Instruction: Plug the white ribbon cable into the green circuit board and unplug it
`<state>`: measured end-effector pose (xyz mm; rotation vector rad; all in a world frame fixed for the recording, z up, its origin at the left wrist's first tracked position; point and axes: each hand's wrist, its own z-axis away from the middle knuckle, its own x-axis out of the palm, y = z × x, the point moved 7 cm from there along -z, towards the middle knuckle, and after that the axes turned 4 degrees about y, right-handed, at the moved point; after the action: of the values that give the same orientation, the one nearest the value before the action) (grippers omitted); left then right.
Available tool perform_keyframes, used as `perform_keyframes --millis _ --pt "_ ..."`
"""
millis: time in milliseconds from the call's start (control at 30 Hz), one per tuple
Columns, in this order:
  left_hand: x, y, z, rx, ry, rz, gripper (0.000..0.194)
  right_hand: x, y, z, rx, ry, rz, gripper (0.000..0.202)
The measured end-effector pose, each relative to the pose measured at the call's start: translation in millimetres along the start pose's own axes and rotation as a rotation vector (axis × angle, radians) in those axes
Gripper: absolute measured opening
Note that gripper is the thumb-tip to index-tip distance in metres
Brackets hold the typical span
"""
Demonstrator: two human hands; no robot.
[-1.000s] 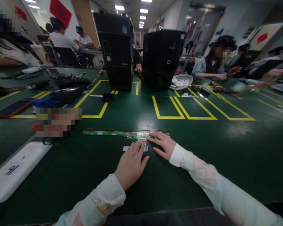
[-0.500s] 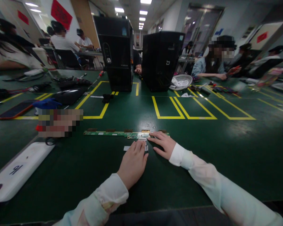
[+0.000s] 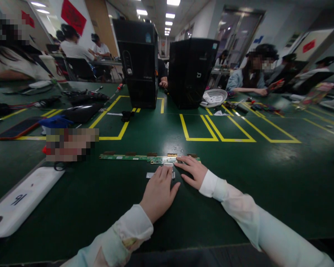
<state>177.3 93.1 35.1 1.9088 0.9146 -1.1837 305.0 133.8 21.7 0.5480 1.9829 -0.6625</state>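
A long, narrow green circuit board (image 3: 128, 158) with copper-coloured tabs along its far edge lies crosswise on the green table. My right hand (image 3: 194, 171) rests on its right part, fingers spread and fingertips on the board. Just in front of the board my left hand (image 3: 158, 193) lies palm down, its fingers stretched together over a flat white strip (image 3: 149, 175) and its thumb held apart. The fingers cover the middle of the strip. By the left fingertips, a pale piece (image 3: 168, 164) meets the board's near edge; whether it joins the strip is hidden.
Two black computer towers (image 3: 136, 66) stand at the back. A white device marked 16 (image 3: 22, 200) lies at left, below a blurred-out patch. Further off are a blue cloth-like item (image 3: 55, 121), cables, tools and a white basket (image 3: 215, 96). Yellow tape (image 3: 202, 139) marks the table; other people sit around.
My left thumb has swung outward to the right, away from the fingers. The right hand and the board have stayed in place.
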Motion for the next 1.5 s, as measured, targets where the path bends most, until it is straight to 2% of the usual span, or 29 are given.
perform_keyframes --millis 167,300,400,467,567,700,833,933,1067,1233,1367,1500 --pt "-11.5 -5.2 -0.7 -0.034 0.078 0.07 0.038 1.0 -0.2 0.0 -0.005 0.011 0.026 0.046" --pt "-25.7 -18.0 -3.8 -0.096 0.167 0.093 0.029 4.4 2.9 0.3 -0.014 0.02 0.032 0.045" --pt "-33.5 -29.9 -3.4 -0.134 0.18 0.081 0.024 8.6 5.6 0.6 -0.016 0.01 0.04 0.045" --pt "-38.4 -40.2 2.0 -0.177 0.173 0.078 0.027 10.3 7.8 0.6 -0.001 0.01 0.054 0.045" --pt "-44.5 -57.2 20.4 -0.222 0.133 0.043 0.036 10.4 9.2 0.0 0.006 0.013 0.064 0.044" --pt "-47.6 -89.6 60.3 -0.326 0.071 -0.048 0.045 9.1 10.5 -2.4 -0.021 0.011 0.033 0.044" --pt "-51.4 -114.6 94.3 -0.356 0.123 -0.175 0.046 5.7 14.6 -6.0 -0.034 0.058 -0.026 0.041" --pt "-51.7 -119.3 104.8 -0.308 0.174 -0.214 0.048 4.6 14.1 -7.5 -0.056 0.045 -0.043 0.041" --pt "-51.2 -118.9 105.5 -0.298 0.203 -0.232 0.048 5.1 12.3 -6.6 -0.073 0.023 -0.016 0.042" --pt "-51.1 -118.7 104.3 -0.316 0.209 -0.229 0.045 6.1 11.2 -5.1 -0.088 0.12 0.013 0.041" --pt "-50.9 -118.9 105.3 -0.319 0.218 -0.222 0.045 6.3 -1.2 -7.2 -0.11 0.153 -0.01 0.041" --pt "-51.7 -118.5 105.3 -0.323 0.221 -0.22 0.044 10.4 -16.3 -10.9 -0.14 0.107 -0.028 0.043"
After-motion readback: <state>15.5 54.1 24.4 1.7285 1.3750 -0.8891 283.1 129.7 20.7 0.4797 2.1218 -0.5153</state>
